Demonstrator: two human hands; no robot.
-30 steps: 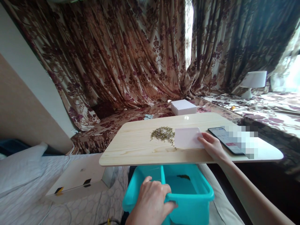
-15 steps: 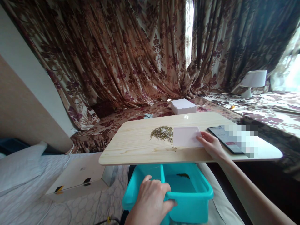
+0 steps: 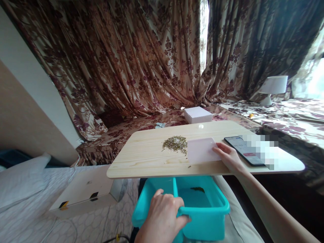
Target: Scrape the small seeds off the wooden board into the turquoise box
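Head view: a brisk sweep of the thin white rectangular card (image 3: 201, 151) might scatter the loose small green-brown grains (image 3: 175, 143) left of it on the pale wooden bench (image 3: 141, 162); the right hand (image 3: 227, 158) has fingers pinching the card's right end, the left hand (image 3: 165, 211) fingers gripping the near rim of the turquoise plastic tub (image 3: 205, 224)

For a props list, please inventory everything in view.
Grains: one pile, greenish, on tabletop
Card: one, white, right of grains
Tabletop: one, pale wood, centre
Tub: one, turquoise, below tabletop
Dark patch: one, greenish, in tub
Phone: one, black-framed, tabletop's right
Large box: one, white, on bed
Small box: one, white, beyond tabletop
Cloth: one, bluish, beyond tabletop
Bed: one, pale, lower left
Pillow: one, pale, left edge
Lamp: one, white, right background
Curtains: several, brown floral, background
Left hand: one, on tub's rim
Right hand: one, holding card
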